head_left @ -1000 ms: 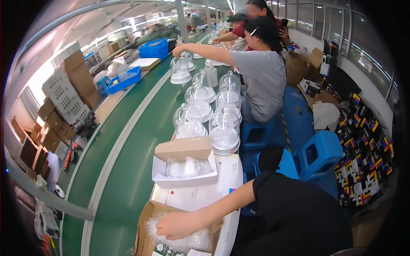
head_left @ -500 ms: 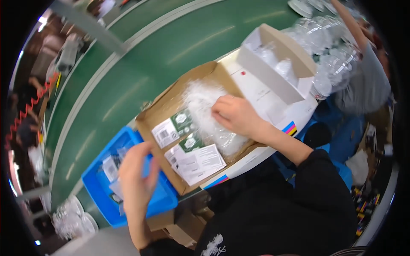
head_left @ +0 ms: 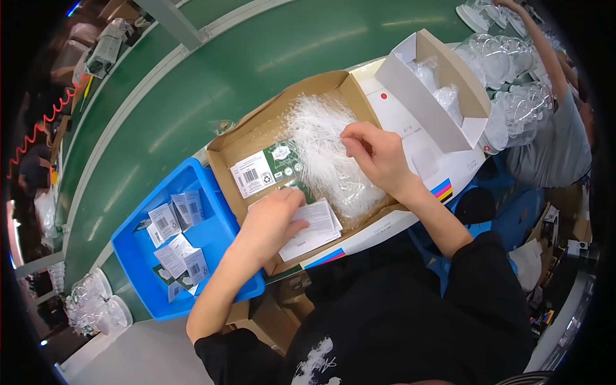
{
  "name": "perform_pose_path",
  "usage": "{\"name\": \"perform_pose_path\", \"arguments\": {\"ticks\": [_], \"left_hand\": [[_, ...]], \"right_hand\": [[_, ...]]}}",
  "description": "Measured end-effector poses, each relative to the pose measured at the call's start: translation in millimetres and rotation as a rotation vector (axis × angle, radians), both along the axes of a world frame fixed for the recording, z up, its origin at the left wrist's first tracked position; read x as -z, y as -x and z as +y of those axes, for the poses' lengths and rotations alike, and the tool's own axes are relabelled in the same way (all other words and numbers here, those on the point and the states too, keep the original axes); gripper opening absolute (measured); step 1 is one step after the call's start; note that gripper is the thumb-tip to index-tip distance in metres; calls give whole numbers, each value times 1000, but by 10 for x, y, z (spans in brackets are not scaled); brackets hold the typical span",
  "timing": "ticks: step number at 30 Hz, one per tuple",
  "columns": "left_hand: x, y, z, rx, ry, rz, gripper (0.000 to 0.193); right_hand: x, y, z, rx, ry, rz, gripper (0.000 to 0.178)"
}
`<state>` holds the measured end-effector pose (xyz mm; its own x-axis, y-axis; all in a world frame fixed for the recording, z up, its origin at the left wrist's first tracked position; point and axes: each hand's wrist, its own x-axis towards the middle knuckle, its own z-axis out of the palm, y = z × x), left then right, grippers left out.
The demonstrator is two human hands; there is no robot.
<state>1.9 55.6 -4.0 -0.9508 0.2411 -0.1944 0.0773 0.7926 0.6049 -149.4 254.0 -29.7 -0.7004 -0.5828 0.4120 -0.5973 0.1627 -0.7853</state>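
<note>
Black cloth (head_left: 410,308) covers the worker's front at six o'clock, taking the shallow brown cardboard tray (head_left: 253,131) as the clock's centre. From seven o'clock comes the left hand (head_left: 276,221), fingers bent and thumb a little apart, resting over white printed leaflets (head_left: 314,234) at the tray's near side; whether it grips one cannot be told. From four o'clock the right hand (head_left: 375,154) brings thumb and forefinger to a narrow near-pinch at the shredded clear-white filler (head_left: 321,135), which spreads from twelve round to four; any strands caught there are too fine to confirm. Toward ten lies a green-and-white barcoded card (head_left: 253,174). The step in hand looks like handling filler on one side and leaflets on the other; the next move seems to call for a light, sure pinch that parts strands or paper without dragging the rest. At eight o'clock, just beside the tray, a blue plastic bin (head_left: 224,237) holds small folded barcoded cards (head_left: 165,221). Farther off, at two, stands an open white box (head_left: 417,96) of clear-wrapped pieces (head_left: 447,99), then clear domes (head_left: 507,58) and a co-worker's arm (head_left: 542,58); green conveyor belt (head_left: 256,38) stretches across twelve.
</note>
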Motion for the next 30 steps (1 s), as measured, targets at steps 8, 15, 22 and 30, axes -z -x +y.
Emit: {"name": "perform_pose_path", "arguments": {"ticks": [8, 15, 22, 30], "left_hand": [[-220, 58, -163, -123, -62, -169, 19], [-60, 21, -73, -109, -128, 194, 16], [-215, 10, -174, -451, -258, -25, 18], [-118, 14, -299, -548, -435, 181, 34]], "right_hand": [[-30, 92, 9, -13, 89, -319, 17], [-441, 90, -341, -277, 231, -771, 21], [-205, 161, -729, -362, 380, -951, 9], [-155, -49, -707, -436, 314, -763, 5]]}}
